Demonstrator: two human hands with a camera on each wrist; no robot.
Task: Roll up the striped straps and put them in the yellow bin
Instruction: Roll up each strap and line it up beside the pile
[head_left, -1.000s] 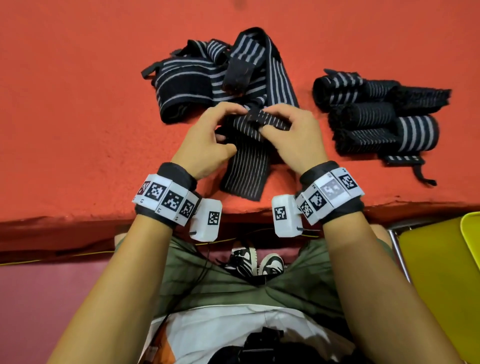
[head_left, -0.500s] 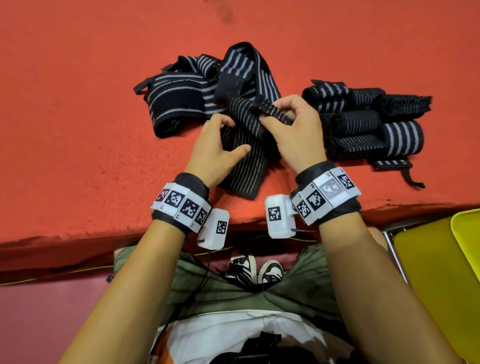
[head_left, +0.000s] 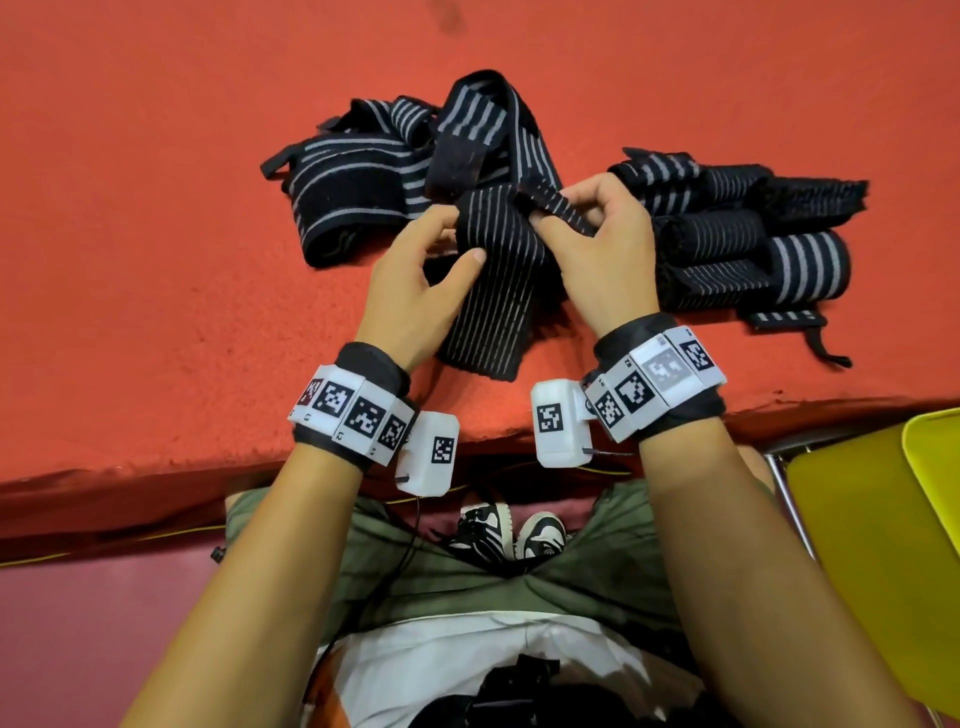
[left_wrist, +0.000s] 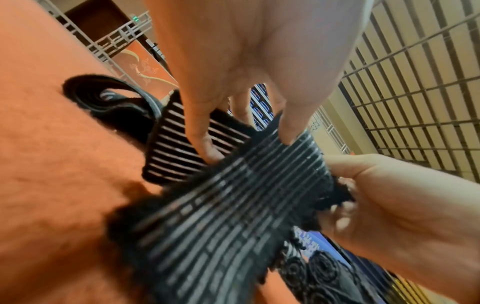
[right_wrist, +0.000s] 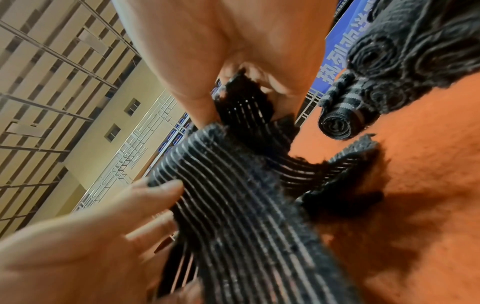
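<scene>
A black strap with thin grey stripes hangs from both hands over the red table, its free end near the front edge. My left hand grips its left side, thumb on the front face. My right hand pinches a narrow end of the same strap beside the folded top. In the left wrist view the strap runs between the left fingers and the right hand. The yellow bin is at the lower right, below the table edge.
A loose pile of unrolled striped straps lies behind my hands. Several rolled straps lie to the right on the table, also in the right wrist view. My knees and shoes are under the table edge.
Both hands have lifted the strap and moved it away from me toward the pile. The right hand now pinches the narrow end further right; the view has shifted a little.
</scene>
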